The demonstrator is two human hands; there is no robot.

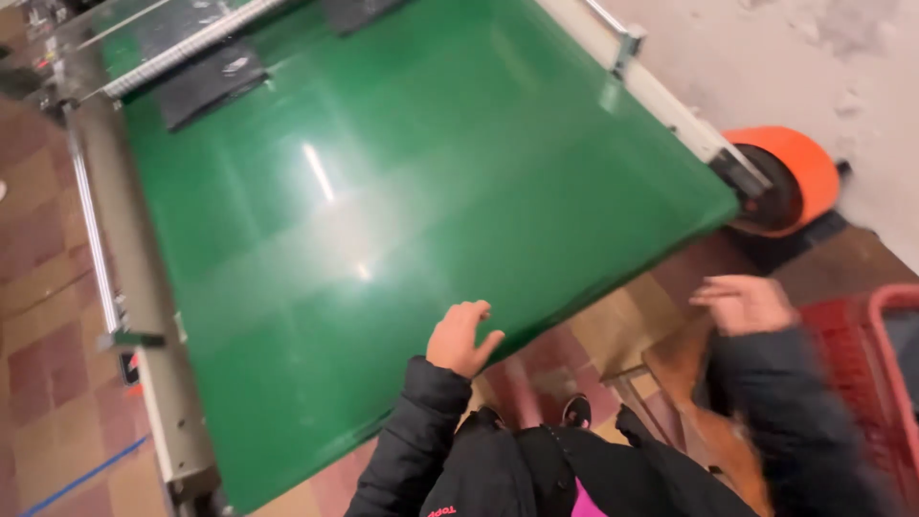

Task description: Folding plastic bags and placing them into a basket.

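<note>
Fingers of your left hand [462,339] curl loosely, holding nothing, on the near edge of the glossy green conveyor belt [383,220] as if to steady you, while your right hand [745,303], blurred and spread empty, hovers at three o'clock above the red plastic crate [857,354].

**Green belt, orange roller, red crate**

The conveyor belt [383,220] is glossy green with pale grey side rails [144,287]. The roller cap [799,163] is bright orange. The crate [876,354] is red. Floor tiles [38,249] alternate maroon and tan. Jacket sleeves [412,440] are black.
</note>
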